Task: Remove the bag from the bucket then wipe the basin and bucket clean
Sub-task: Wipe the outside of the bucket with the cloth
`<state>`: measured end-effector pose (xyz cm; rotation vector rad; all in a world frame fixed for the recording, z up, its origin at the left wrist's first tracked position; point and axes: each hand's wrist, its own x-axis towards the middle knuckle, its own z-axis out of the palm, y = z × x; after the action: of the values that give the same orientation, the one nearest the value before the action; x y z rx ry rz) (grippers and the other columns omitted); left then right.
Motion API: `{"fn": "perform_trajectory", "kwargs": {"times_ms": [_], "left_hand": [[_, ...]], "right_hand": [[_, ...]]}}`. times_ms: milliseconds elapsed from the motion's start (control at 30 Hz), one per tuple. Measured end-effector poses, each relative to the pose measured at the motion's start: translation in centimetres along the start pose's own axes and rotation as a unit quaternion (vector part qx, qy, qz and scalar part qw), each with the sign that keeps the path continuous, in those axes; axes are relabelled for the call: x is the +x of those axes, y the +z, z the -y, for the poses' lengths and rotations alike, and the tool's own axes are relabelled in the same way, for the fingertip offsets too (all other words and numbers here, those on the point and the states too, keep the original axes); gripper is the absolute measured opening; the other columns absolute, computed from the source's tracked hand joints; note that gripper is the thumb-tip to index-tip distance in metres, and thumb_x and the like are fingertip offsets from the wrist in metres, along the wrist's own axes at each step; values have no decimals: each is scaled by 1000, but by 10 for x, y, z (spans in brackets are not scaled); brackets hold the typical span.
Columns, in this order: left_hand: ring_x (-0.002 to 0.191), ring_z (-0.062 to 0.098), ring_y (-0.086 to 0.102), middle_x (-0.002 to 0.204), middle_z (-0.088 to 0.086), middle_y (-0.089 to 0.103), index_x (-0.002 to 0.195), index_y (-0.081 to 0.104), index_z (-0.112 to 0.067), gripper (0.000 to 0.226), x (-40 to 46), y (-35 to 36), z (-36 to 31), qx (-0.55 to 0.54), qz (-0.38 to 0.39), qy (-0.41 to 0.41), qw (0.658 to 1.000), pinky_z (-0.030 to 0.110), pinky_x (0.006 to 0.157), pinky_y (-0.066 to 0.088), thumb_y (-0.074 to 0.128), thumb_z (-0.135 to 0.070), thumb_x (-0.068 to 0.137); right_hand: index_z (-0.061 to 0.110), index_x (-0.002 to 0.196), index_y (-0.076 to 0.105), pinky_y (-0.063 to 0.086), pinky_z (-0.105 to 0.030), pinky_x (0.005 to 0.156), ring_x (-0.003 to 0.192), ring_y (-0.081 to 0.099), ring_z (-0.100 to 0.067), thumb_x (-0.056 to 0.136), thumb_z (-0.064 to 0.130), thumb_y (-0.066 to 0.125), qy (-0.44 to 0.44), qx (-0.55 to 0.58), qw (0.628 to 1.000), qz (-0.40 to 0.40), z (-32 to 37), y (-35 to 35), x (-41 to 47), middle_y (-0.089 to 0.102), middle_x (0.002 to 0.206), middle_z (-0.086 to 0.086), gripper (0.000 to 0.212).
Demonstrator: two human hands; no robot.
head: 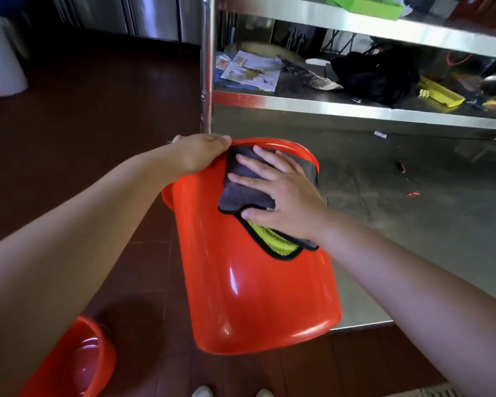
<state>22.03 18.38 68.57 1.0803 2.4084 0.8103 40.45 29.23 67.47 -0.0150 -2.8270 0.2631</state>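
A person looks down at a red bucket [258,276] tipped on its side, its base toward the viewer and its mouth pointing away, resting against the edge of a steel surface [413,210]. The left hand [201,153] grips the rim on the far left, fingers curled over the edge to steady it. The right hand [278,190] lies flat with fingers spread and straight, pressing a grey cloth [246,190] with a yellow-green underside against the upper outer wall near the rim. No bag shows in or on the bucket, so this appears to be the wiping stage. A red basin [83,365] sits on the dark tiled floor at lower left, well apart from the bucket. To wipe well, the palm should likely keep even pressure while the left hand turns the bucket, so each strip of wall comes under the cloth; the loose corner hanging below the hand could be tucked in. The smooth plastic may slip if the rim grip loosens.
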Motion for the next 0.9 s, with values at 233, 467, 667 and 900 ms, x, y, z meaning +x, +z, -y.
{"fn": "perform_trajectory", "kwargs": {"times_ms": [233, 467, 667, 900], "left_hand": [[126, 20, 47, 131, 2, 55, 131, 52, -24, 40, -22, -4, 23, -124, 14, 24, 992, 30, 109, 28, 35, -43, 100], [76, 9, 50, 99, 2, 57, 115, 62, -18, 28, -18, -5, 1, -160, -58, -8, 985, 11, 61, 37, 42, -19, 96], [77, 11, 57, 82, -4, 61, 83, 63, -22, 28, -16, 5, -1, -257, -64, -83, 961, 27, 70, 44, 55, -48, 89], [66, 7, 68, 76, -6, 73, 84, 70, -22, 23, -2, 25, -2, -374, -65, -77, 922, 20, 53, 51, 60, -43, 87]], "right_hand": [[33, 131, 55, 16, -52, 115, 145, 18, -21, 78, 56, 63, -83, -9, 996, 36, 45, 6, -80, 39, 149, 8, 58], [34, 134, 51, 12, -54, 115, 146, 13, -23, 79, 56, 56, -144, -8, 987, 72, 62, 7, -116, 35, 152, 6, 60], [36, 131, 54, 14, -50, 116, 146, 16, -19, 78, 50, 59, -179, -16, 979, 91, 38, 1, -93, 39, 149, 8, 55], [33, 126, 61, 12, -43, 117, 142, 27, -19, 73, 44, 68, -115, -21, 992, 46, -25, -16, -25, 43, 146, 8, 55]]}}
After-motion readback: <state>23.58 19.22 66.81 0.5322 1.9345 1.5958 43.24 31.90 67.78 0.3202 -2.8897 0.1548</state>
